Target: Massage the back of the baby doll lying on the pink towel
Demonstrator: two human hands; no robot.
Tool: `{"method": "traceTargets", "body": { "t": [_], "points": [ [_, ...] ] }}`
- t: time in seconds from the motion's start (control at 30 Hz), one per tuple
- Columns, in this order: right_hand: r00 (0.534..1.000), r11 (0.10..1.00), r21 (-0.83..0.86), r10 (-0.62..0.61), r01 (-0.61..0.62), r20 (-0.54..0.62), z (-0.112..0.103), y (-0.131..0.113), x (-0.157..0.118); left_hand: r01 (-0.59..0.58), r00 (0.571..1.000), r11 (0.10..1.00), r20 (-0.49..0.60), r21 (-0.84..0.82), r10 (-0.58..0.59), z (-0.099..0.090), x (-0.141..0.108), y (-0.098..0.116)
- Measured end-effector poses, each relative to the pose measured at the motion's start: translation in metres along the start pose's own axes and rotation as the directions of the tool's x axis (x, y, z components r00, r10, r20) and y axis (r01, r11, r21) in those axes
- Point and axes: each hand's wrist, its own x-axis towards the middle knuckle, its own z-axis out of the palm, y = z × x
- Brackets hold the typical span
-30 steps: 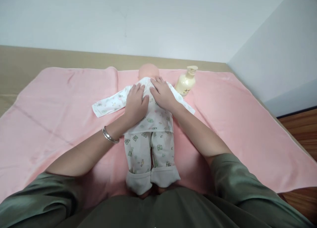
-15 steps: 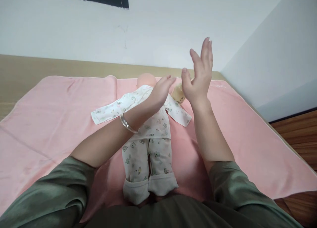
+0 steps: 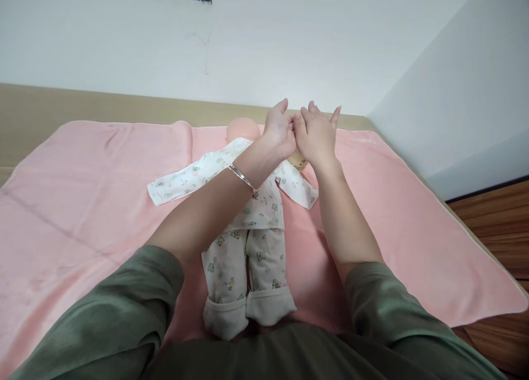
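Note:
Above the doll's upper body, my left hand (image 3: 281, 131) meets my right hand (image 3: 317, 136). The palm of my left hand faces up, and its fingers partly go out of sight at my right hand. My right hand shows its back, with some fingers spread apart; neither hand holds an object. Below them lies a doll with a round pinkish head (image 3: 243, 129), a white printed long-sleeved top (image 3: 270, 206) and matching trousers (image 3: 266, 259) with turned-up cuffs. My left forearm covers part of the top. A yellowish container (image 3: 298, 159) is mostly hidden behind my right hand.
A pink blanket (image 3: 397, 220) lies under the doll on a light wooden surface (image 3: 103, 104). A white wall (image 3: 124, 44) rises behind it, with another wall at right. Brown wood-grained panels (image 3: 496, 231) stand at the lower right.
My hands were apart, the right one raised with fingers upward. Now the right has come down and left, the left has moved up and turned palm up, and they touch.

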Motion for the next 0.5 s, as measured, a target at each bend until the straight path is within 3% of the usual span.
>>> {"method": "traceTargets", "body": {
  "t": [0.03,0.1,0.17,0.27,0.37,0.5],
  "points": [
    [1.0,1.0,-0.008,0.004,-0.004,0.025,-0.004,-0.003,-0.001,0.194,0.981,0.942,0.065,-0.273,-0.183,0.003,-0.007,0.01],
    [0.997,1.0,-0.011,0.013,-0.012,0.072,-0.011,-0.008,-0.002,0.385,0.913,0.654,0.164,-0.651,-0.375,0.008,-0.02,0.028],
    [0.993,0.998,-0.015,0.064,-0.063,0.103,-0.016,-0.014,-0.002,0.414,0.867,0.389,0.226,-0.823,-0.445,0.01,-0.03,0.042],
    [0.978,0.985,-0.043,0.171,-0.167,0.119,-0.018,-0.022,0.002,0.387,0.835,0.166,0.268,-0.907,-0.48,0.006,-0.039,0.049],
    [0.966,0.973,-0.069,0.227,-0.22,0.123,-0.017,-0.027,0.008,0.359,0.823,0.082,0.273,-0.93,-0.498,-0.002,-0.047,0.049],
    [0.959,0.967,-0.042,0.255,-0.252,0.125,-0.014,-0.031,0.01,0.406,0.845,0.18,0.292,-0.896,-0.449,-0.015,-0.067,0.05]
  ]
}}
